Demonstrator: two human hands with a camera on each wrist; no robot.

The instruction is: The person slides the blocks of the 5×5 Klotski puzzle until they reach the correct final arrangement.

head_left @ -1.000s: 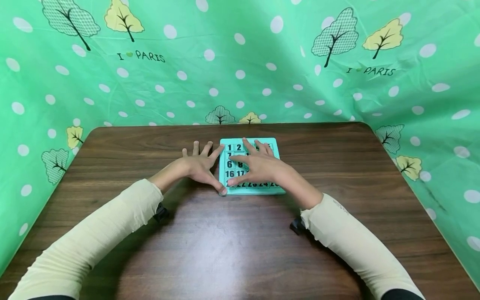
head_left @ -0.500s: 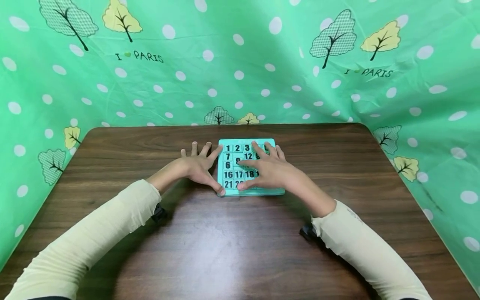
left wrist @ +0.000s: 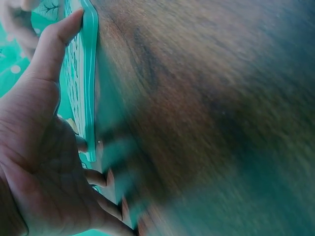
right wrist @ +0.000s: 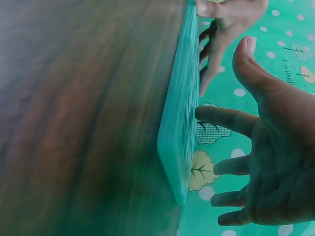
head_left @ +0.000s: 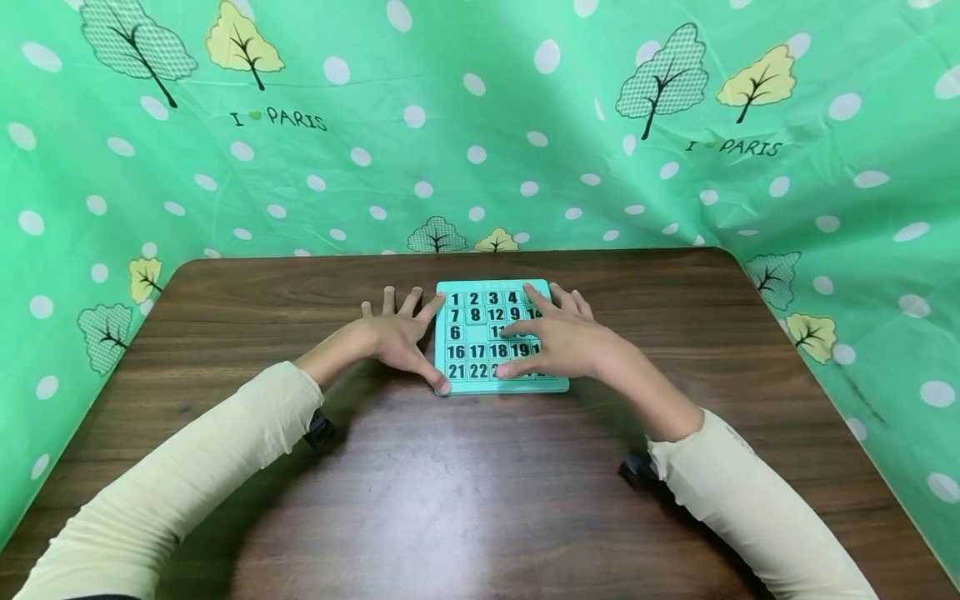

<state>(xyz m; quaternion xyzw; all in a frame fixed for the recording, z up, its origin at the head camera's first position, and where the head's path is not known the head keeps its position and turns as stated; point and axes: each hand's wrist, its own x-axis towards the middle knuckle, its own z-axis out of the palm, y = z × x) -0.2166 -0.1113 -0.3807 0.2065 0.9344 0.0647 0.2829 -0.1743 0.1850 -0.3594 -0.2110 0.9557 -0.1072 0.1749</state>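
Note:
A turquoise number puzzle board [head_left: 477, 387] lies flat on the wooden table, its tiles in rows, with an unfilled cell between 6 and 11. The left hand [head_left: 399, 337] is spread along its left side, thumb at the near left corner and index finger at the upper left edge; in the left wrist view the thumb of this hand [left wrist: 44, 142] touches the board's rim [left wrist: 90, 98]. Over the right part of the board the right hand [head_left: 573, 337] hovers with fingers spread, index fingertip at the 11 tile, covering several tiles. The right wrist view shows that index finger of the hand [right wrist: 280, 142] meeting the board face [right wrist: 173, 132].
A dark wooden table [head_left: 420, 492] surrounds the board. Behind and beside it hangs a green cloth [head_left: 480, 108] with white dots and printed trees. Both forearms wear cream sleeves [head_left: 187, 467], with a dark device [head_left: 637, 471] below the right wrist.
The right hand has moved rightward across the board, uncovering more tiles. The 8 tile has moved up beside the 7, and the cell below it now stands vacant. The left hand has stayed in place.

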